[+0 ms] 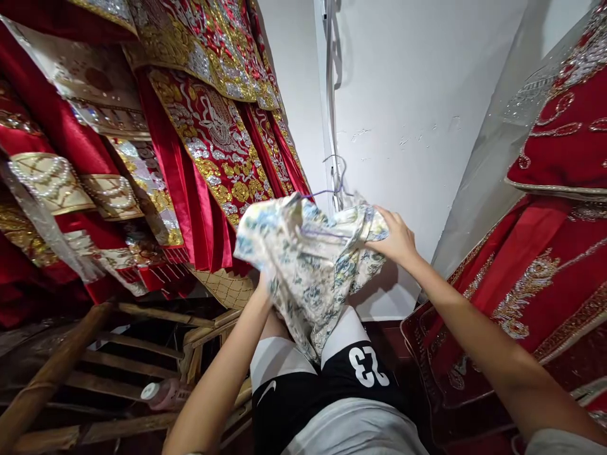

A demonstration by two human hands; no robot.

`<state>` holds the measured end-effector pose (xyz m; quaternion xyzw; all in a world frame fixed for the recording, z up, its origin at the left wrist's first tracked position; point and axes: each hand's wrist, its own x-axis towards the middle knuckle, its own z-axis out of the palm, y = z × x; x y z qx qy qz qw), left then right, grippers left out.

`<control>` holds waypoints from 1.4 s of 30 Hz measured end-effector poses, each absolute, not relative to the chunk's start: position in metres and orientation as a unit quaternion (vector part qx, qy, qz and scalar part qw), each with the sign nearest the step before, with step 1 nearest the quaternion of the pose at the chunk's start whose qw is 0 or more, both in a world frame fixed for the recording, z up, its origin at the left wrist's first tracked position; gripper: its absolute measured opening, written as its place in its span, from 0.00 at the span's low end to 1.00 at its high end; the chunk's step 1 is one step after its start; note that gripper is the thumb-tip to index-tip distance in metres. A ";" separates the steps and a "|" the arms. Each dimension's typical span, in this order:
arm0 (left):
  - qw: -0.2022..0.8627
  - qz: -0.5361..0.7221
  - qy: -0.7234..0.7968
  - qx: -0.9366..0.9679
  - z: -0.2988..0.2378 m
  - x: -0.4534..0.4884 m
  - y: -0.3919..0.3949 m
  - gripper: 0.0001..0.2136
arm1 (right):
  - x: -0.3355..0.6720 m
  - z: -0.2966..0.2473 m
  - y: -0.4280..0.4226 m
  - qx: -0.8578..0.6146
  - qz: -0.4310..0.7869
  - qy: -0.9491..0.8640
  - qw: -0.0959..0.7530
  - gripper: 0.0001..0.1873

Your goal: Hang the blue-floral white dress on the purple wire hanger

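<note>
A white floral top [308,272] with blue, green and yellow flowers hangs in front of my legs, partly blurred. Its neckline sits around a thin purple-blue hanger [322,191], whose hook rises in front of the white wall. At the garment's right shoulder, my right hand [396,239] pinches the cloth between thumb and fingers. My left hand [266,285] is under the left side of the top, and the fabric hides its fingers.
Red embroidered garments [213,139] with gold and silver trim hang at left, and another red beaded garment [559,151] at right. A bamboo chair [128,366] stands lower left with a pink bottle [165,395] on it. A white wall [403,95] is ahead.
</note>
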<state>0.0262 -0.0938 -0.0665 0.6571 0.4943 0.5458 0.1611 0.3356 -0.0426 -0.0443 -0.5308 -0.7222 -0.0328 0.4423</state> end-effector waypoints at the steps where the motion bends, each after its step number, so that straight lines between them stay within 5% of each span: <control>1: 0.202 0.563 0.485 0.638 -0.080 0.025 -0.095 0.28 | 0.342 -0.040 -0.038 -0.562 -0.031 -0.698 0.443 0.47; 6: 0.438 0.623 0.438 0.478 -0.143 0.042 -0.099 0.29 | 0.344 -0.023 -0.016 -0.597 -0.024 -0.673 0.436 0.48; 11: 0.439 0.638 0.471 0.423 -0.192 0.071 -0.108 0.37 | 0.328 -0.032 -0.027 -0.510 -0.035 -0.740 0.437 0.50; 16: 0.510 0.624 0.466 0.366 -0.220 0.079 -0.138 0.34 | 0.332 -0.074 -0.081 -0.427 0.092 -0.714 0.547 0.28; 19: 0.505 0.617 0.462 0.389 -0.222 0.083 -0.152 0.34 | 0.318 -0.113 -0.109 -0.439 0.213 -0.586 0.646 0.19; 23: 0.484 0.609 0.462 0.427 -0.219 0.093 -0.160 0.34 | 0.276 -0.146 -0.112 -0.430 0.401 -0.566 0.577 0.23; 31: 0.443 0.595 0.470 0.479 -0.203 0.095 -0.172 0.30 | 0.249 -0.147 -0.103 -0.495 0.331 -0.666 0.450 0.25; 42: 0.425 0.576 0.477 0.510 -0.205 0.099 -0.174 0.33 | 0.246 -0.154 -0.110 -0.436 0.362 -0.582 0.583 0.11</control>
